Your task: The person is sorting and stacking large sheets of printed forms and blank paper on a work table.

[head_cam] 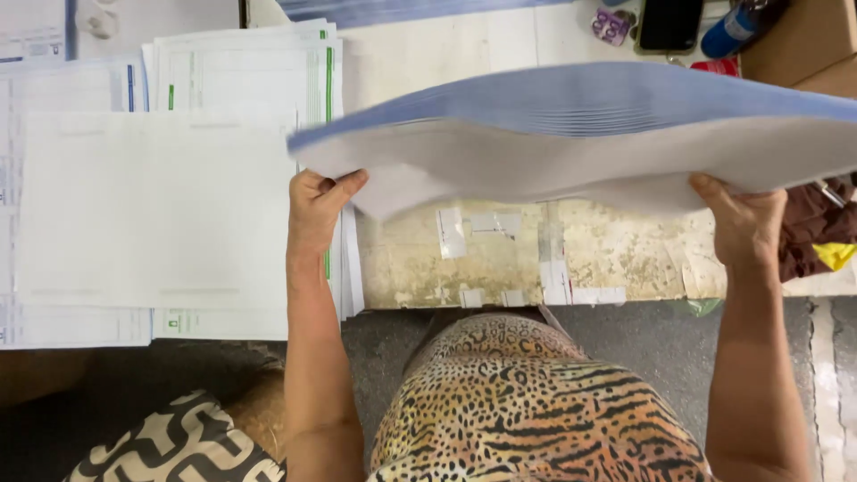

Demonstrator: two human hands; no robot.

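The left hand (314, 207) and right hand (743, 223), fingers clamped on opposite ends, hold a thick paper stack (571, 134) lifted above the table (500, 259); the next move probably calls for level lowering.

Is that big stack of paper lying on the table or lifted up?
Lifted. Both hands, left and right, grip the paper stack by its ends, and bare table shows beneath it.

A paper-handling workroom: stacks of printed forms (241, 80) cover a worn, taped worktable (500, 259).
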